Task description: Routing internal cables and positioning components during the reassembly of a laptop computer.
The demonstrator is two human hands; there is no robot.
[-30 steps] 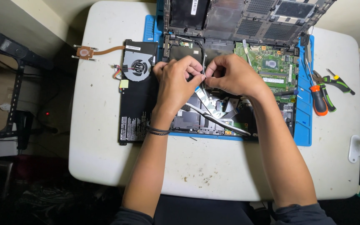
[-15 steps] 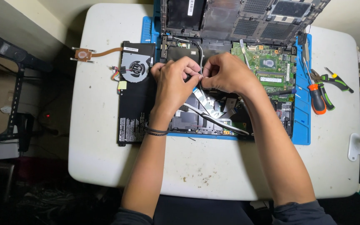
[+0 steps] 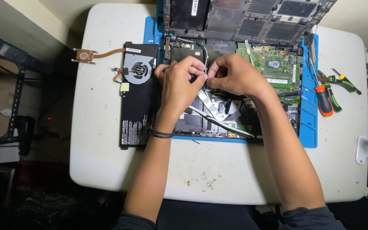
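An opened laptop (image 3: 218,115) lies on a blue work mat (image 3: 309,127), with its green circuit board (image 3: 273,68) and flat ribbon cables bared. My left hand (image 3: 179,83) and my right hand (image 3: 233,76) meet over the middle of the chassis. Together their fingertips pinch a thin white cable (image 3: 204,72). A black band circles my left wrist. What lies under the palms is hidden.
A black flat battery (image 3: 137,115) carries a cooling fan (image 3: 136,70) whose copper heat pipe (image 3: 88,54) juts left. A red-handled screwdriver (image 3: 322,98) and green-handled pliers (image 3: 343,83) rest at the right. The black bottom cover (image 3: 243,17) lies at the back. The white table (image 3: 209,174) is stained.
Both hands stay together over the laptop's middle. The fingers have shifted slightly on the thin cable. The view has drifted a little.
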